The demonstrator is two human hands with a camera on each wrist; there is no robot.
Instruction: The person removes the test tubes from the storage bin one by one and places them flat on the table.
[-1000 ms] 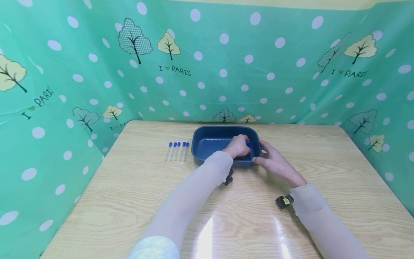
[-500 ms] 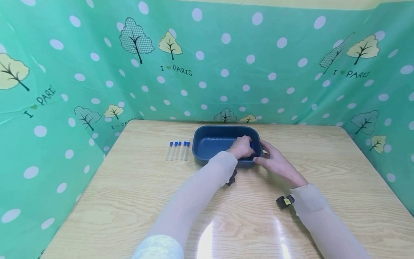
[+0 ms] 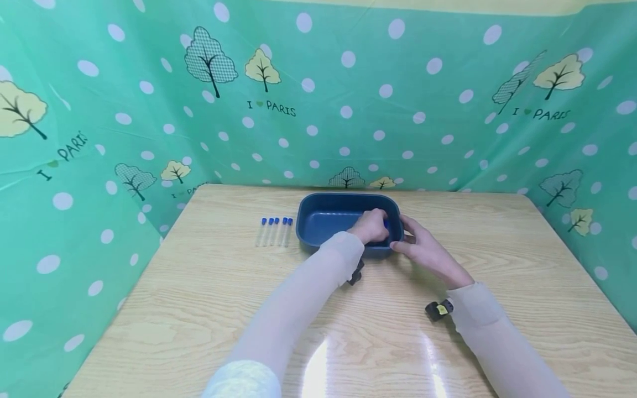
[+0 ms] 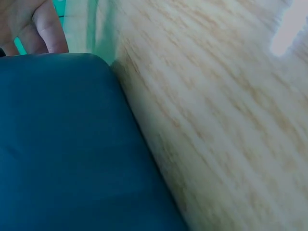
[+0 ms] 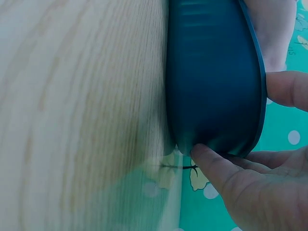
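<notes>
A dark blue rectangular bin [image 3: 318, 246] stands near the far side of the table. My left hand [image 3: 372, 225] reaches over its near rim into the right half, fingers curled downward. Beside those fingers shows the blue cap [image 3: 386, 224] of a test tube that the hand holds; the rest of the tube is hidden. My right hand [image 3: 418, 243] grips the bin's right end, thumb [image 5: 288, 89] at the rim and fingers [image 5: 216, 168] against the outer wall. The left wrist view shows the bin's outer wall [image 4: 72, 144], with the right hand [image 4: 38, 29] beyond it.
Several clear test tubes [image 3: 272, 235] with blue caps lie in a row left of the bin on the wooden table [image 3: 199, 309]. A green dotted curtain [image 3: 343, 83] hangs behind the table and along both sides.
My left hand has shifted slightly to the right inside the bin, and the blue cap with it. The right hand keeps its grip on the bin's end.
</notes>
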